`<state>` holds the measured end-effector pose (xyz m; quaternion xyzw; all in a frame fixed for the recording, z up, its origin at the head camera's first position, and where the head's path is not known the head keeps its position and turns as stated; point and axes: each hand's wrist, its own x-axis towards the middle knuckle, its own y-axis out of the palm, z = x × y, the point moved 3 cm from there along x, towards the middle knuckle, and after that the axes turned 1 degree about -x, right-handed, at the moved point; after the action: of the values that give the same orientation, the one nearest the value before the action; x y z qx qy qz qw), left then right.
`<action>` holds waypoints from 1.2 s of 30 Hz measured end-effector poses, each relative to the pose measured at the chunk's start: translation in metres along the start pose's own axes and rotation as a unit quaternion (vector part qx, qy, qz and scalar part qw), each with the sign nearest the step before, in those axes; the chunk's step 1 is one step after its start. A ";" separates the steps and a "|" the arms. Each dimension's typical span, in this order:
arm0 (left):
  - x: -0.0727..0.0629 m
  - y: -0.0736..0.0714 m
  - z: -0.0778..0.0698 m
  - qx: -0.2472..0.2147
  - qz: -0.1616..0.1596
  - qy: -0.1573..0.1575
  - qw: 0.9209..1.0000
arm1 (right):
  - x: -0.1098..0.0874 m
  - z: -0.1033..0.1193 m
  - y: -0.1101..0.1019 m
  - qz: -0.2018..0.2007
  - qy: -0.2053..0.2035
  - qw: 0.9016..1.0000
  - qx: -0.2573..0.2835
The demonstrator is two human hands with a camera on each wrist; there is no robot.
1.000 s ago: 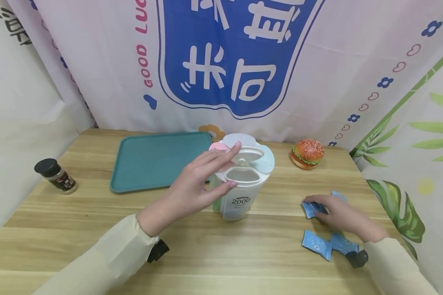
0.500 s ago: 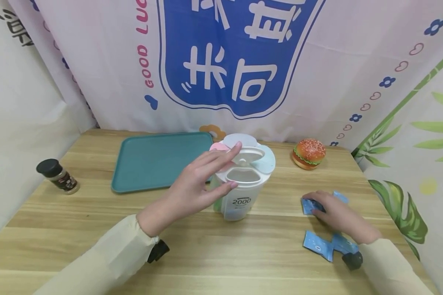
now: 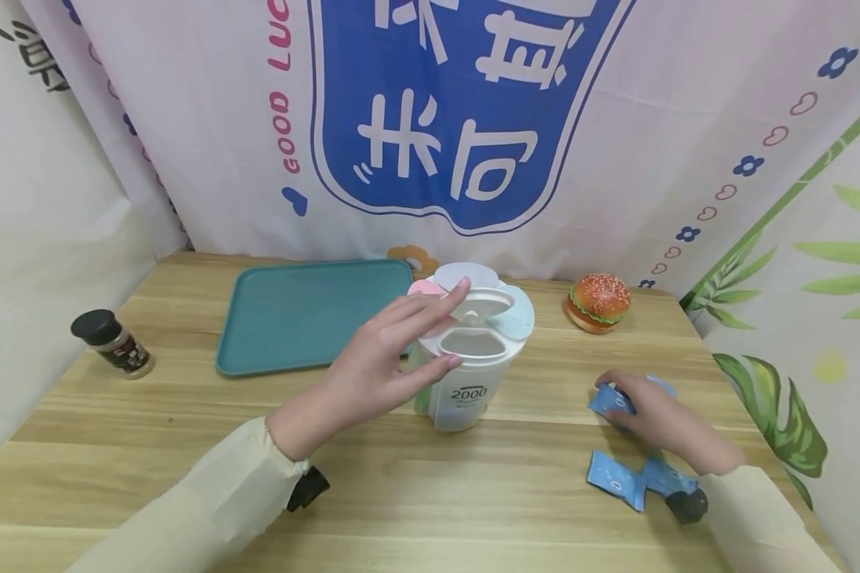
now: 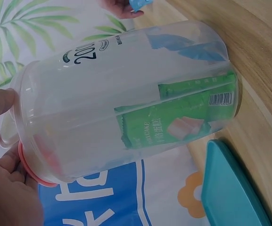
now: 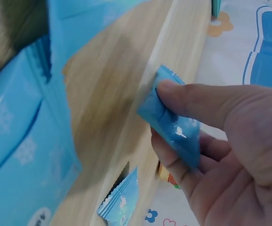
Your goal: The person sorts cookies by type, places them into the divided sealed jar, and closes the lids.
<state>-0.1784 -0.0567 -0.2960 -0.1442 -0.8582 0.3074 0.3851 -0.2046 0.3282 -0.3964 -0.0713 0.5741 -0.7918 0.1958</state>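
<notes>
A clear food storage container [image 3: 464,402] marked 2000 stands upright at mid table, its near compartment open under a raised lid flap [image 3: 489,305]. My left hand [image 3: 373,362] grips its top, thumb at the front rim and fingers by the flap and pink lid [image 3: 424,288]. Through the wall in the left wrist view, green cake packets [image 4: 173,123] and blue packets [image 4: 187,46] show in the lower part. To the right, my right hand [image 3: 662,418] pinches a small blue packet [image 5: 171,115] between thumb and fingers, raised off the table in the right wrist view.
More blue packets [image 3: 616,480] lie near the right wrist, and another [image 3: 662,385] behind that hand. A toy hamburger [image 3: 599,302] sits at the back right. The teal tray [image 3: 315,318] lies back left of the container; a black-capped seasoning jar [image 3: 112,344] stands at far left.
The right hand has closed on one blue packet and lifted it slightly from the table. My left hand stays at the container's top.
</notes>
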 end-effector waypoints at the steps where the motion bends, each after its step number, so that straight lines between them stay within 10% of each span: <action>1: 0.000 0.000 0.000 0.000 0.001 -0.002 1.000 | 0.000 0.000 -0.001 0.001 -0.002 1.000 0.003; 21: -0.003 -0.001 0.001 0.001 0.002 -0.010 1.000 | 0.005 0.049 -0.030 -0.102 -0.090 0.987 0.089; 29: -0.002 -0.001 0.000 0.000 -0.001 -0.003 1.000 | -0.001 0.100 -0.059 -0.194 -0.174 0.955 0.143; 36: -0.002 0.000 0.000 -0.002 0.002 -0.007 1.000 | 0.002 0.136 -0.083 -0.209 -0.255 0.905 0.269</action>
<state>-0.1774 -0.0582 -0.2971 -0.1443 -0.8613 0.3076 0.3778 -0.1794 0.2297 -0.2740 -0.3336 0.2417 -0.8937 0.1776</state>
